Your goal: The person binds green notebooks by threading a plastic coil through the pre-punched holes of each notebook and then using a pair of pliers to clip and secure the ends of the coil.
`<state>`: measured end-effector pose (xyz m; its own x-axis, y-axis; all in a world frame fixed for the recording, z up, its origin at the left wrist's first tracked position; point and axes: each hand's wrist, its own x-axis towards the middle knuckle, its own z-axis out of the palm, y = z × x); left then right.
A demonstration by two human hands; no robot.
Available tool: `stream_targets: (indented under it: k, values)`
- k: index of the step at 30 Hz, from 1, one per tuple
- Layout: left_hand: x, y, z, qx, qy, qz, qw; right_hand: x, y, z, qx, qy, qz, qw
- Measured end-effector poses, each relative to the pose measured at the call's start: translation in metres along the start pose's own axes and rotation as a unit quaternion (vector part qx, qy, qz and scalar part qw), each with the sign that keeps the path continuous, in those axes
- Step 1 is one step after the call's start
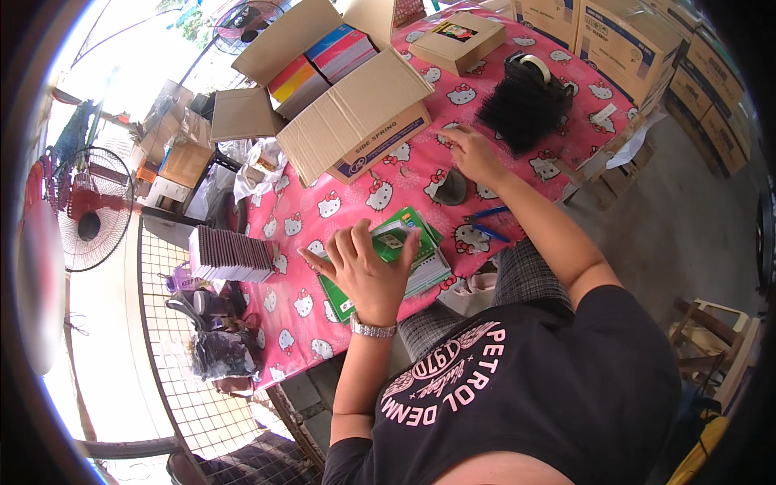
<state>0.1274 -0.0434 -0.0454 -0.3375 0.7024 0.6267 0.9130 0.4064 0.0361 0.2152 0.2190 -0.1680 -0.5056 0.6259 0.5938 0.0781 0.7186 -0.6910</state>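
Sorting green booklets on the pink worktop
Left hand spread over green booklets; right hand fingers curled, touching the cloth.

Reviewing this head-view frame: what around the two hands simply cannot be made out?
- Left hand lies spread over the stack of green booklets; its palm hides most of the top cover.
- Right hand: its fingertips reach a small pale object on the pink tablecloth; too small to identify, grasp unclear.
- Dark round item below that hand: too small to identify.
- Open cardboard box: flaps hide most contents.
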Motion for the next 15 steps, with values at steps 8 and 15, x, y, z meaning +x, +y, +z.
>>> stream_targets:
  k: [8, 15]
  values:
    - [-0.001, 0.008, 0.012, -0.075, 0.054, 0.006, 0.996, -0.009, -0.145, -0.056, 0.08, -0.137, -0.192, 0.968]
    - [0.008, 0.0, 0.003, -0.077, 0.013, 0.057, 0.995, -0.013, -0.165, -0.046, 0.125, -0.094, -0.162, 0.974]
